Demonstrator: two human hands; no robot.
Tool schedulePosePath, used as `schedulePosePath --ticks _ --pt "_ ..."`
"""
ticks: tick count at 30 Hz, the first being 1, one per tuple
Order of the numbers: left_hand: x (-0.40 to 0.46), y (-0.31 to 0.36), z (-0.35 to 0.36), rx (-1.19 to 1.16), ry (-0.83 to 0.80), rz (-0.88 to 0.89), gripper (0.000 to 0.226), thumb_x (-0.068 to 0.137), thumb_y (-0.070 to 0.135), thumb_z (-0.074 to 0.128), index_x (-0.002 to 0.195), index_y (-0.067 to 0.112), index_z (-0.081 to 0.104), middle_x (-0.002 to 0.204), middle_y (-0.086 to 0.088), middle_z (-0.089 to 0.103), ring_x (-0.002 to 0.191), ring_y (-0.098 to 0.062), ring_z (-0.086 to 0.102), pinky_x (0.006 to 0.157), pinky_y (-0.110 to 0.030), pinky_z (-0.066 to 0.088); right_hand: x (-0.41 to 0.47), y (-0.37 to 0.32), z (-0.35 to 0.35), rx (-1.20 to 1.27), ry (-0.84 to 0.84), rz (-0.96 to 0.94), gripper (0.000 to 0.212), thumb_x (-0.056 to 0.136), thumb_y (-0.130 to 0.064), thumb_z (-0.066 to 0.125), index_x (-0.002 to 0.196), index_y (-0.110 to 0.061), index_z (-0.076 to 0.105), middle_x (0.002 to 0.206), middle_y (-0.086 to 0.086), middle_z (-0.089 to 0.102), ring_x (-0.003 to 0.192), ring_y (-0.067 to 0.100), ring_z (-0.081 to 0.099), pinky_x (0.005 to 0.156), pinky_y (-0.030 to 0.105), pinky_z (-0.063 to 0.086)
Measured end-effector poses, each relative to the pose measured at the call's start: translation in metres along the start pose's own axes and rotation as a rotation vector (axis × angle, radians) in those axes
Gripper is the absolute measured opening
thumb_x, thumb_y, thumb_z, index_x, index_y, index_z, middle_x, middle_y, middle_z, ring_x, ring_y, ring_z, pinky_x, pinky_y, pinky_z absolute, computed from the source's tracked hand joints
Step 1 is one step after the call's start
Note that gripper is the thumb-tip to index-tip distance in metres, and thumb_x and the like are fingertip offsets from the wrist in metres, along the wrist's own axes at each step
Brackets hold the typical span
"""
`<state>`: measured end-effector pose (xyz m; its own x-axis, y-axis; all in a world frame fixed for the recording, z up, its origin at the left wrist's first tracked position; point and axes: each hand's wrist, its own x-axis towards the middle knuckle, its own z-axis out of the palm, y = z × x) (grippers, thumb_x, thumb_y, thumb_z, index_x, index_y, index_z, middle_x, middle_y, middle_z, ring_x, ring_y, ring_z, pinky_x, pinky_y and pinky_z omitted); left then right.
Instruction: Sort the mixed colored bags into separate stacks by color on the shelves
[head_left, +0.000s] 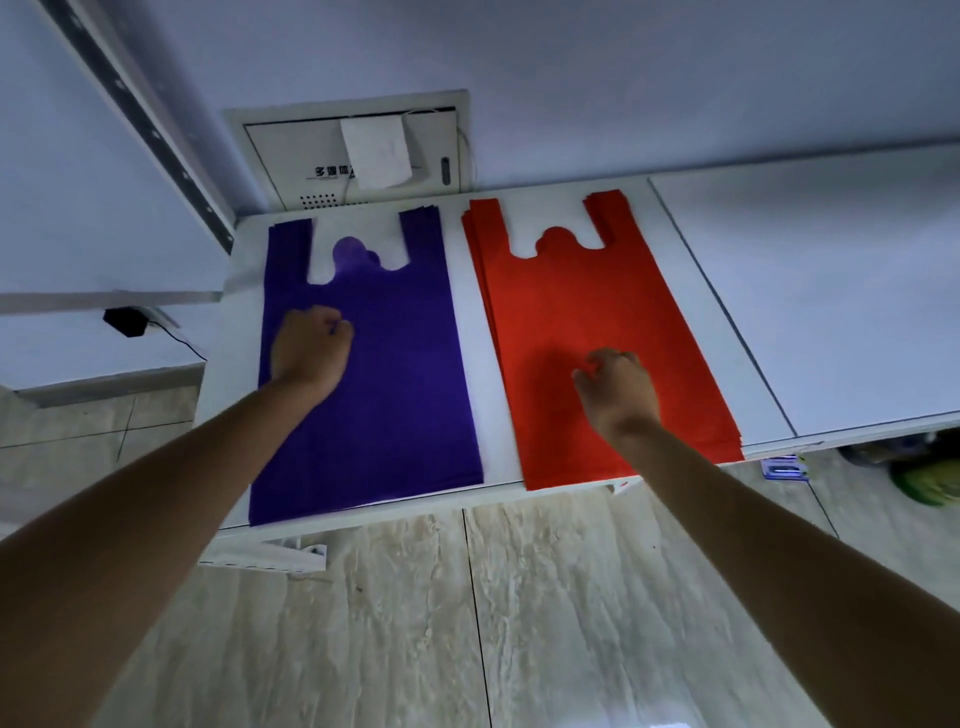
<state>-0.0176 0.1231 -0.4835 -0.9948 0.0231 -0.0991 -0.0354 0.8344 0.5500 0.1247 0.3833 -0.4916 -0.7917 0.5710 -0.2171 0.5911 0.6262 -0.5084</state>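
A long flat white shelf (483, 332) runs along a pale wall. Everything here is told from that shelf.

Under the shelf and in front of it is a shiny floor of pale stone tiles (395, 623).

On the left part of the shelf lies a stack of purple cloth bags with two handle straps (384, 405). The stack is flat, and its bottom edge hangs a bit over the front of the shelf. Just beside it, more to the middle of the shelf, lies a stack of red cloth bags with two handle straps (566, 291). A strip of bare shelf shows between the two stacks, so they do not touch.

Behind the shelf, set in the wall, is a white metal box door (291, 156). It has small dark writing on it, partly hidden by a hanging sheet of white paper (374, 150), and too blurry to read.

The left hand (311, 348) rests on the purple stack, curled into a fist. I cannot tell if it pinches any cloth.

The right hand (615, 387) is on the red stack, its fingers bent like a claw with the tips close together. I cannot tell if it grips the bag.

Left of the shelf, a small black plug (124, 321) sits on the wall.
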Motion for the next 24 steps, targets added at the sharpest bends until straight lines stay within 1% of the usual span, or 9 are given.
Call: schedulePosePath --ticks 3,6,9,11,14,16,19,21,24 --pt "-0.015 0.057 0.026 -0.084 -0.095 0.063 0.034 0.098 0.02 0.043 0.124 0.005 0.06 0.111 -0.009 0.068 0.098 -0.022 0.064 0.072 -0.025 0.041 0.02 0.041 -0.037 -0.053 0.065 0.101 0.039 0.092 -0.024 0.052 0.126 -0.006 0.057 0.128 0.022 0.053 0.121 0.039 0.049 0.099 0.042 0.043" --pt "-0.016 0.092 0.065 -0.118 -0.211 0.016 0.028 0.099 0.022 0.04 0.1 0.005 0.062 0.086 -0.006 0.062 0.072 -0.013 0.055 0.064 -0.023 0.041 0.035 0.074 -0.057 -0.128 0.085 0.207 0.046 0.092 -0.025 0.052 0.131 -0.003 0.051 0.134 0.022 0.046 0.127 0.04 0.04 0.101 0.046 0.04" --pt "-0.019 0.116 0.095 -0.108 -0.296 -0.091 0.042 0.1 0.022 0.036 0.131 -0.004 0.05 0.128 -0.021 0.057 0.104 -0.029 0.061 0.077 -0.031 0.048 0.046 0.098 -0.061 -0.195 0.022 0.276 0.055 0.091 -0.031 0.055 0.135 -0.001 0.043 0.139 0.022 0.04 0.131 0.039 0.035 0.103 0.047 0.037" --pt "-0.018 0.122 0.111 -0.102 -0.35 -0.171 0.044 0.102 0.022 0.035 0.136 -0.004 0.045 0.125 -0.02 0.057 0.094 -0.023 0.058 0.067 -0.023 0.043 0.05 0.106 -0.059 -0.204 -0.029 0.283 0.057 0.091 -0.031 0.057 0.136 -0.001 0.04 0.14 0.022 0.038 0.132 0.039 0.034 0.104 0.047 0.036" --pt "-0.014 0.127 0.133 -0.109 -0.373 -0.213 0.033 0.101 0.021 0.035 0.097 -0.003 0.057 0.09 -0.013 0.058 0.076 -0.021 0.055 0.069 -0.028 0.045 0.057 0.111 -0.053 -0.227 -0.113 0.235 0.051 0.091 -0.025 0.056 0.134 -0.003 0.043 0.138 0.02 0.038 0.13 0.038 0.036 0.104 0.046 0.037" --pt "-0.015 0.129 0.139 -0.121 -0.354 -0.215 0.034 0.101 0.024 0.035 0.076 0.006 0.049 0.081 -0.009 0.052 0.072 -0.02 0.052 0.075 -0.032 0.046 0.06 0.114 -0.051 -0.227 -0.123 0.195 0.045 0.09 -0.019 0.054 0.131 -0.004 0.046 0.135 0.019 0.04 0.127 0.038 0.039 0.102 0.046 0.039" --pt "-0.02 0.13 0.136 -0.143 -0.372 -0.221 0.04 0.101 0.031 0.036 0.108 -0.001 0.058 0.104 -0.02 0.06 0.095 -0.028 0.06 0.086 -0.036 0.051 0.065 0.122 -0.055 -0.198 -0.079 0.23 0.041 0.089 -0.017 0.051 0.129 -0.005 0.05 0.134 0.019 0.042 0.126 0.038 0.042 0.102 0.045 0.04" --pt "-0.025 0.13 0.133 -0.162 -0.41 -0.25 0.051 0.099 0.036 0.04 0.135 0.001 0.045 0.123 -0.015 0.055 0.107 -0.026 0.057 0.1 -0.037 0.048 0.068 0.127 -0.057 -0.171 -0.114 0.22 0.039 0.09 -0.018 0.051 0.127 -0.006 0.053 0.133 0.019 0.046 0.123 0.039 0.046 0.101 0.044 0.043" --pt "-0.035 0.135 0.125 -0.222 -0.409 -0.26 0.053 0.1 0.034 0.042 0.142 0.001 0.038 0.091 -0.001 0.054 0.082 -0.014 0.054 0.093 -0.031 0.046 0.071 0.128 -0.061 -0.086 -0.142 0.212 0.04 0.091 -0.02 0.051 0.129 -0.007 0.055 0.131 0.019 0.053 0.117 0.038 0.053 0.101 0.046 0.046"
